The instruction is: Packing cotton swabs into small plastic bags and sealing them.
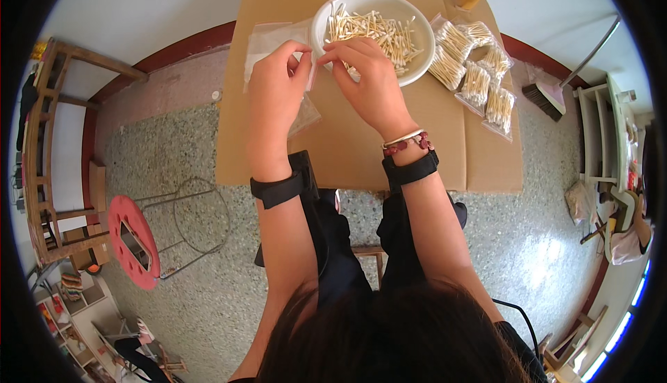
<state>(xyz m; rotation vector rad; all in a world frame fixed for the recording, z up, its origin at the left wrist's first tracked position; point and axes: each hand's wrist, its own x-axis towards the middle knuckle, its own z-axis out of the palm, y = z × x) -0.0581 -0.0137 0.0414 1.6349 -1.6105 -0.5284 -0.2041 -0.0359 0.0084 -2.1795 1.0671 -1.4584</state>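
Two hands meet at the bowl's near-left rim

The bowl [424,30] sits on the cardboard [361,150], its swabs [379,32] heaped loose; the open, shallow shape seems to suit picking by fingertips. Flat clear bags [264,41] lie left of the bowl, apparently so a bag is within the left hand's reach. Filled bags [476,80] are grouped right of the bowl, probably to keep them apart from the flat ones.

The left hand [278,74] is just left of the bowl, thumb and forefinger curled nearly together. The right hand [369,77] overlaps the bowl's near-left rim, fingers bent, their tips pointing at the left hand's. Both look like light pinches, perhaps on a clear bag's edge, but I cannot tell whether either grasps anything.
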